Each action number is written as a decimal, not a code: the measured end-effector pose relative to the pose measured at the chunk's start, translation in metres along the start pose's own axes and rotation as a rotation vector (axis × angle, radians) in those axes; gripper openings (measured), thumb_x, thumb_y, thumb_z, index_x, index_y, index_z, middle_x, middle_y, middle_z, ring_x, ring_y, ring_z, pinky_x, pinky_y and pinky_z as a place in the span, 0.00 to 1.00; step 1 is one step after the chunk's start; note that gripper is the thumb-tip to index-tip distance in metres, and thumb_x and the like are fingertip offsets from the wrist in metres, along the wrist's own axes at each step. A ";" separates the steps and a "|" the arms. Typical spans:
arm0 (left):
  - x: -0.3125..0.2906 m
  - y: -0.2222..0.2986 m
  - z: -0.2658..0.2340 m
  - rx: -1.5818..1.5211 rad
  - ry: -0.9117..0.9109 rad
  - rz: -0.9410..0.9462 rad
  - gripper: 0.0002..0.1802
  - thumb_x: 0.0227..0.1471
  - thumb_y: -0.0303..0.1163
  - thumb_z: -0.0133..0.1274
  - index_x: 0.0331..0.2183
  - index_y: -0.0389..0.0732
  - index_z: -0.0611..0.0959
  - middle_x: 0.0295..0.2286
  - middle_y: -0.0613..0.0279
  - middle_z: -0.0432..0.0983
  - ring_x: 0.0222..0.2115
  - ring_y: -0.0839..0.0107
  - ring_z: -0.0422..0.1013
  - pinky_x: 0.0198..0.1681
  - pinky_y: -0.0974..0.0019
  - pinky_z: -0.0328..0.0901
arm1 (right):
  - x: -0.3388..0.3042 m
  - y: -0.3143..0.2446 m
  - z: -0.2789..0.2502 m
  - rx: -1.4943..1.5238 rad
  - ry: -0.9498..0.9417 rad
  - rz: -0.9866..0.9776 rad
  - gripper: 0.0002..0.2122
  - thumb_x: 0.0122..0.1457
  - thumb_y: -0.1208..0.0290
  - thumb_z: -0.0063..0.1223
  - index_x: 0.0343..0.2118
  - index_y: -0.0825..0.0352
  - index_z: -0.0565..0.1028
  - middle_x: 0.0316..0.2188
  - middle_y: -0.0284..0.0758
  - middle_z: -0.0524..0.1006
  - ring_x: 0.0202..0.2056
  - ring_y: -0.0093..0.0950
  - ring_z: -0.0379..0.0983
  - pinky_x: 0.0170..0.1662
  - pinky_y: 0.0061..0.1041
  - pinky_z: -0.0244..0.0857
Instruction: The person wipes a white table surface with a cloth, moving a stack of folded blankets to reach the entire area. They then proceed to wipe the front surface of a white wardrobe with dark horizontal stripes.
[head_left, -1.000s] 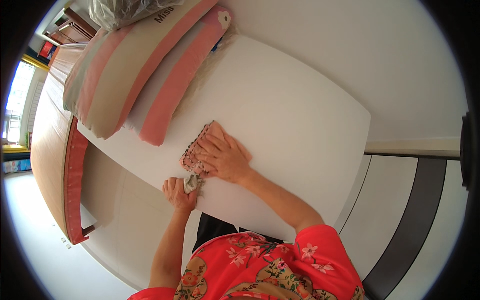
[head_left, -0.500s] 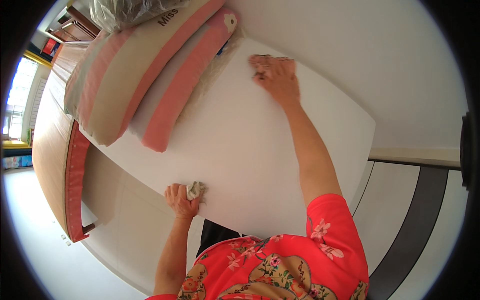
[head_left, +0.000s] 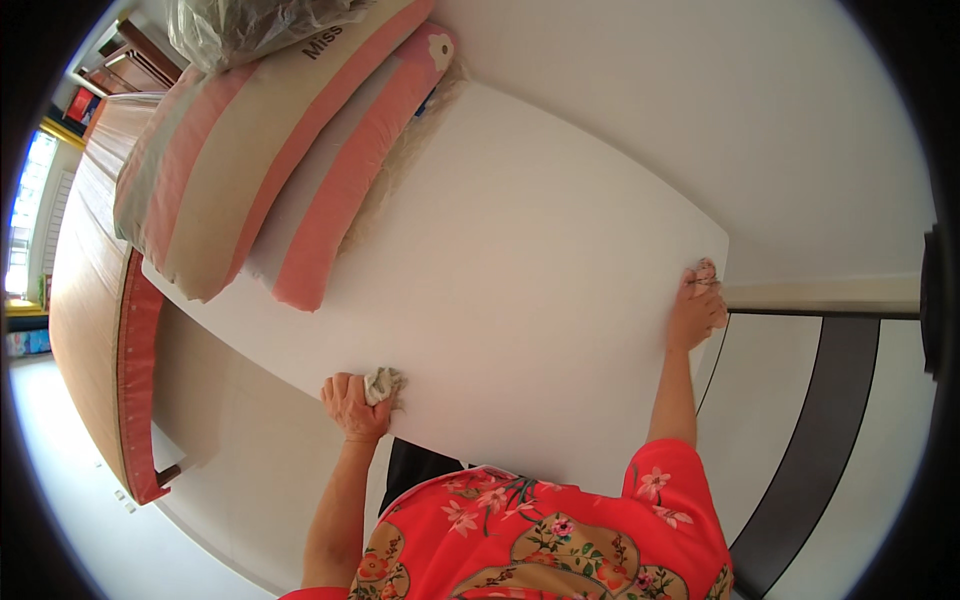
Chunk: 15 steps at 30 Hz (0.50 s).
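My left hand (head_left: 352,407) is closed around a crumpled whitish cloth (head_left: 383,385) at the near left edge of a white tabletop (head_left: 500,270). At the right edge of the same top, close to the wall, my right hand (head_left: 697,312) is closed on a pinkish patterned cloth (head_left: 705,272). Part of that cloth sticks out past the fingers; the rest is hidden in the grip. On the tabletop's far left lie two striped pillows, a larger pink-and-beige pillow (head_left: 240,165) and a slimmer pink-and-grey pillow (head_left: 345,180).
A clear plastic bag (head_left: 255,30) rests on the pillows. To the left stands a bed (head_left: 95,270) with a red side band. A pale wall (head_left: 700,100) borders the far side. A white panel with a dark stripe (head_left: 805,440) is at the right.
My right hand has swept with its cloth from the far edge of the tabletop to its right edge, nearer to me. My left hand has stayed at the near left edge with its cloth.
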<state>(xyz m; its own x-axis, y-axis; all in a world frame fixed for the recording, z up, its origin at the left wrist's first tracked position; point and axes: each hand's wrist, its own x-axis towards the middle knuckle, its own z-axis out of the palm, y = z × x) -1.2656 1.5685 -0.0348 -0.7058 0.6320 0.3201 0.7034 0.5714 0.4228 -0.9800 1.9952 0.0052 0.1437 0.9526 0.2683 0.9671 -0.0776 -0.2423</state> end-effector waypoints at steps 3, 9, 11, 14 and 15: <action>0.000 0.000 -0.001 0.003 -0.005 0.004 0.16 0.39 0.41 0.60 0.21 0.42 0.72 0.25 0.56 0.66 0.28 0.53 0.62 0.33 0.54 0.56 | -0.045 -0.034 0.008 0.054 0.081 -0.393 0.19 0.58 0.55 0.50 0.49 0.60 0.71 0.51 0.36 0.70 0.53 0.41 0.64 0.49 0.41 0.65; 0.003 0.000 -0.001 0.001 -0.001 0.021 0.16 0.38 0.42 0.59 0.21 0.42 0.72 0.25 0.56 0.66 0.28 0.54 0.62 0.32 0.54 0.55 | -0.071 -0.137 0.068 0.571 -0.276 -0.858 0.14 0.50 0.65 0.53 0.41 0.57 0.72 0.32 0.31 0.73 0.39 0.33 0.68 0.35 0.38 0.64; 0.001 0.001 -0.003 0.023 0.004 -0.007 0.14 0.37 0.42 0.57 0.21 0.43 0.73 0.26 0.58 0.66 0.28 0.55 0.62 0.33 0.55 0.56 | -0.077 -0.201 0.029 0.120 -0.190 -1.063 0.18 0.50 0.64 0.53 0.46 0.56 0.72 0.35 0.31 0.73 0.41 0.33 0.68 0.38 0.36 0.63; -0.002 -0.004 -0.001 0.020 -0.023 -0.007 0.15 0.39 0.43 0.57 0.22 0.43 0.73 0.26 0.58 0.67 0.28 0.55 0.62 0.33 0.55 0.56 | -0.065 -0.245 0.044 -0.001 -0.344 -1.066 0.21 0.52 0.62 0.51 0.52 0.51 0.71 0.39 0.31 0.73 0.42 0.33 0.68 0.41 0.45 0.58; -0.001 -0.004 0.000 0.016 -0.019 0.006 0.15 0.40 0.43 0.57 0.22 0.43 0.73 0.26 0.58 0.67 0.28 0.55 0.62 0.33 0.55 0.56 | -0.062 -0.257 0.047 -0.022 -0.366 -1.087 0.22 0.53 0.62 0.50 0.54 0.48 0.70 0.38 0.31 0.73 0.40 0.33 0.69 0.41 0.49 0.56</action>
<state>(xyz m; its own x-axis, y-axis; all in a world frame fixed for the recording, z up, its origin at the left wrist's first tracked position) -1.2677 1.5655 -0.0365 -0.7002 0.6449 0.3063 0.7087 0.5761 0.4072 -1.2475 1.9699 0.0069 -0.8363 0.5469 0.0376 0.5461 0.8372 -0.0307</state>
